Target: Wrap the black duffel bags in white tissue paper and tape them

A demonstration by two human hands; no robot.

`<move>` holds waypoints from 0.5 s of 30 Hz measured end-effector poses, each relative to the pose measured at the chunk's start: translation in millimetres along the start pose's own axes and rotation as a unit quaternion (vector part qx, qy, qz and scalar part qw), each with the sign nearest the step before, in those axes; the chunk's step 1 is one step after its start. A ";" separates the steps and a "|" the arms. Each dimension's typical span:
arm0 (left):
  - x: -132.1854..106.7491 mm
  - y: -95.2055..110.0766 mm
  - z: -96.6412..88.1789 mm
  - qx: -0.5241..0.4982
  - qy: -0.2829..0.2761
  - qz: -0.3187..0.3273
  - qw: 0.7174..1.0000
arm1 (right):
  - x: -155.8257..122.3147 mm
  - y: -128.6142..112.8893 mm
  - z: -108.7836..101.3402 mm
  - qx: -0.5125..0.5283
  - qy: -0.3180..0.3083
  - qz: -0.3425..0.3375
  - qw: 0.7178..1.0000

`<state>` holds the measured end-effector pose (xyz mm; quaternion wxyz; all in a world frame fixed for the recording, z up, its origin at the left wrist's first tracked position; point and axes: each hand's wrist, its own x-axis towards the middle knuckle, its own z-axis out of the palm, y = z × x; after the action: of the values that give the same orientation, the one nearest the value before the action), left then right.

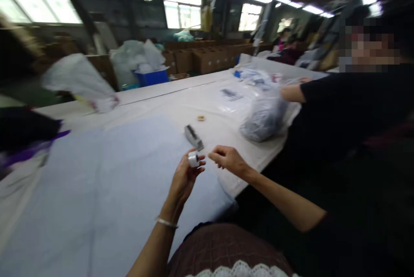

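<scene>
Between the thumb and fingers of my left hand [185, 175] is a small white roll [193, 159], which looks like a roll of labels or tape. Close to its right, my right hand [229, 160] is closed with thumb and index finger pinched together; whatever sits in the pinch is too small to make out. Just beyond the roll, a grey hand-held tool [193, 137], perhaps a label gun, lies on the table. Pale blue sheet material [129, 182] spreads under and left of my hands.
A small tan ring-shaped item [201, 118] lies farther back. Right of it are a clear plastic bag with grey contents [263, 117] and a co-worker's arm [293, 93]. Plastic sheeting [80, 81] sits on the left edge. Cardboard boxes [210, 59] and a blue bin [152, 78] stand beyond the table.
</scene>
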<state>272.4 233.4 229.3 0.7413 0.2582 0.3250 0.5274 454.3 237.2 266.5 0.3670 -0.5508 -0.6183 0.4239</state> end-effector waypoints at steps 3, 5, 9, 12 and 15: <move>3.9 -1.5 3.1 -0.022 -0.006 0.083 0.996 | 0.0 -3.1 7.6 0.054 -0.013 -0.048 0.997; 4.2 -4.0 4.3 -0.025 -0.009 0.118 0.993 | -1.2 -8.4 15.0 0.076 -0.013 -0.080 0.994; -5.8 -6.4 7.3 0.002 -0.013 0.172 0.985 | -4.0 -23.7 26.1 0.105 -0.007 -0.112 0.988; -12.8 -4.5 7.1 0.059 -0.004 0.207 0.977 | -1.2 -31.2 26.1 0.121 -0.013 -0.102 0.987; -17.5 -0.7 6.7 0.130 0.015 0.234 0.963 | 1.3 -33.8 22.2 0.135 -0.030 -0.079 0.987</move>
<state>273.9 216.3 236.8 0.5522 0.4134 0.3323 0.6432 421.1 234.8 289.7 0.4519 -0.4323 -0.6078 0.4894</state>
